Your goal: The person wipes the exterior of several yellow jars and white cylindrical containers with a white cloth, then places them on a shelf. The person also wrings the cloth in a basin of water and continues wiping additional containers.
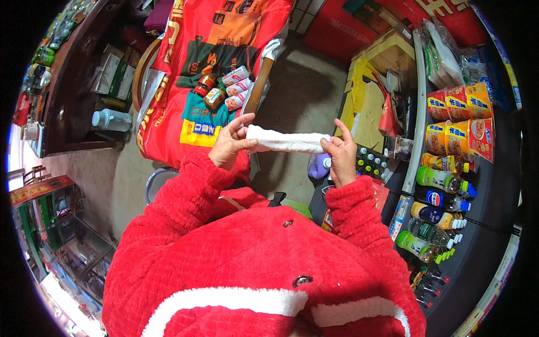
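Note:
A folded white cloth (288, 141), a narrow strip that looks like a towel, is stretched level between my two hands. Its left end is pinched between thumb and fingers of my left hand (232, 143). My right hand (342, 153) grips the other end the same way, with its index finger raised off the cloth. Beyond my left hand, on a red printed plastic covering (162, 139), lie a jar with a red lid (205, 85), a jar with a green lid (214, 97) and several white-and-pink cans (236, 87).
Shelves on the right hold instant noodle cups (457, 135) and several drink bottles (438, 181). A purple jug (318, 166) stands near my right hand. A wooden armrest (259, 86) edges the covering. At left are a light blue flask (111, 120) and a dark wooden cabinet (71, 105).

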Tool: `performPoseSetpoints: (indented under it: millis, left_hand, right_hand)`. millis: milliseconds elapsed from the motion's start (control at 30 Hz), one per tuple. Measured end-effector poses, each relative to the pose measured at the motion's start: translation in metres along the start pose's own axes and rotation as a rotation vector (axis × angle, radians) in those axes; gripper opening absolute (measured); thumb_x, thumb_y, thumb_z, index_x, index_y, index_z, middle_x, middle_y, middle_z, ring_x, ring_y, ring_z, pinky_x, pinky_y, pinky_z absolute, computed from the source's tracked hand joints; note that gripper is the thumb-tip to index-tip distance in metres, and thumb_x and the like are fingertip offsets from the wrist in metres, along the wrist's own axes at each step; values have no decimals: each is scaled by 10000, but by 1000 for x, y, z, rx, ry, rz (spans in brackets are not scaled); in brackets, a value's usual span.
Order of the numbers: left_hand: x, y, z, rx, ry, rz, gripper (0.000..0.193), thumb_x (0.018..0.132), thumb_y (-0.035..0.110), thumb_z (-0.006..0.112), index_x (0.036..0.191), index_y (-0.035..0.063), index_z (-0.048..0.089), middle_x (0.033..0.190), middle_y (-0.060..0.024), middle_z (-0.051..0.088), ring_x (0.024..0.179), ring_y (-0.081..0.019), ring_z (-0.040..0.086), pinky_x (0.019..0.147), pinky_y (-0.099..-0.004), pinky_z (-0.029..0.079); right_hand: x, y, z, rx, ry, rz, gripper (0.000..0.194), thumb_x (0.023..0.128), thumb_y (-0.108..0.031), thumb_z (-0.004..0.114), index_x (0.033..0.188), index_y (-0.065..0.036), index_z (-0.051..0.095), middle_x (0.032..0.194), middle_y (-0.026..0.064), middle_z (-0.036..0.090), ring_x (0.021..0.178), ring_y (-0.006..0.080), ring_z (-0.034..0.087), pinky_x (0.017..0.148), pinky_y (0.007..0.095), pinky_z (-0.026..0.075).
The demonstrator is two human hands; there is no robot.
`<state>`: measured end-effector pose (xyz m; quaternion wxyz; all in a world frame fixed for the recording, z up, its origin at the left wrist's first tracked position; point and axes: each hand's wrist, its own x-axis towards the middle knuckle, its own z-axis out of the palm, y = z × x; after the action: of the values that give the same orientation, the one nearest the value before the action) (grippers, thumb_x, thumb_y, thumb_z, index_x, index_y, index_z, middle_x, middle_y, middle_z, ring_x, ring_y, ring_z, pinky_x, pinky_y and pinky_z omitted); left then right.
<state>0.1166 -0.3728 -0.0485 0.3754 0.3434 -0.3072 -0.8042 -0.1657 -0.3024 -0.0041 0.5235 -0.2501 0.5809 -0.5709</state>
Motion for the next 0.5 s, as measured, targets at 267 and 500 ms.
performPoseSetpoints:
  millis: [267,500]
  left_hand:
    - [-3,8,1,44,76,104,427,775,-67,731,1185,12,644,1064,-107,677,968,-191,651,845,-322,561]
    - [0,-32,19,708,-3,112,294,892,76,667,1180,22,640,949,-42,658,865,-92,613,742,-241,521]
  right_hand:
    - [-4,-18,-1,-188,-108,-77,454,727,121,692,1169,24,656,1086,80,662,973,147,620,863,277,519]
    - [2,-54,30,-918,-244,-747,447,677,75,655,1111,-33,676,1100,150,678,983,272,670,876,340,535]
